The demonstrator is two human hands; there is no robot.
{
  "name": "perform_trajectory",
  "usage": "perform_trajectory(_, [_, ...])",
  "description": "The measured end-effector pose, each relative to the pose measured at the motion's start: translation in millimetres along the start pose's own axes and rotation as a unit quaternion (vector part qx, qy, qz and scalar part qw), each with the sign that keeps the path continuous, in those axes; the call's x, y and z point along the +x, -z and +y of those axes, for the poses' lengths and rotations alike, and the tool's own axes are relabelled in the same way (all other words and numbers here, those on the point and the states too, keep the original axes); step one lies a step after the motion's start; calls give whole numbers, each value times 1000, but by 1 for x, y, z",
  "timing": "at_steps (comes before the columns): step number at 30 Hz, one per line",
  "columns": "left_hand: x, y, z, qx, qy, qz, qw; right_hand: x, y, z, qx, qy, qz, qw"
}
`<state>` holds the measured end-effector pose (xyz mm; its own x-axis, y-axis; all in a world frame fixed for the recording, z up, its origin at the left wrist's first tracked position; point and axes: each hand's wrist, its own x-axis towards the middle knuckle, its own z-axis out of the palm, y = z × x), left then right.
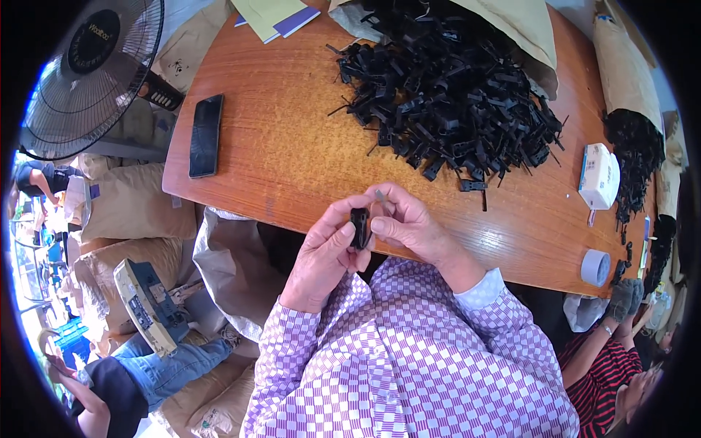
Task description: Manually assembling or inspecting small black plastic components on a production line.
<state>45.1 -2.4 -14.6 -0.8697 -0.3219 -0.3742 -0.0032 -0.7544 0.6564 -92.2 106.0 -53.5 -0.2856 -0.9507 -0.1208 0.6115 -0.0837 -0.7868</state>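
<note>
Just off the table's near edge, my left hand point(321, 252) pinches a small black plastic part point(359, 221) between thumb and fingers. My right hand point(412, 228) is right beside it, fingers bent and closed on a small grey, flat piece point(380, 196) whose tip shows near the fingertips. What kind of piece it is, I cannot tell. Beyond my hands lies a big heap of similar black plastic parts point(453, 102), spilling from the mouth of a paper sack point(537, 44). One loose part point(473, 185) sits at the heap's near side.
On the wooden table point(277, 124) lie a dark phone point(207, 136) at left, papers point(274, 18) at the back, a tissue pack point(600, 177) and a tape roll point(595, 267) at right. A fan point(91, 73) stands left. Full sacks point(135, 201) crowd the floor. Another person's gloved hands point(626, 298) show at right.
</note>
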Motion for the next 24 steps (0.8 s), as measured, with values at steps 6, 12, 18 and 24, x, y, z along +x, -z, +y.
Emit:
perform_trajectory(6, [5,-3,-9,-26,40,-73,996,-11,4,-14,39,-66,-29,997])
perform_trajectory(12, [4,-10,-15,300,-20,-36,953,-18,17,-6,-174,-27,30,984])
perform_trajectory(18, [8,4,-30,407,-169,19,898,-21,-1,14,-186,25,120,975])
perform_trajectory(24, [14,6,-25,394,-184,72,898,-17,-22,0,-89,-39,98,990])
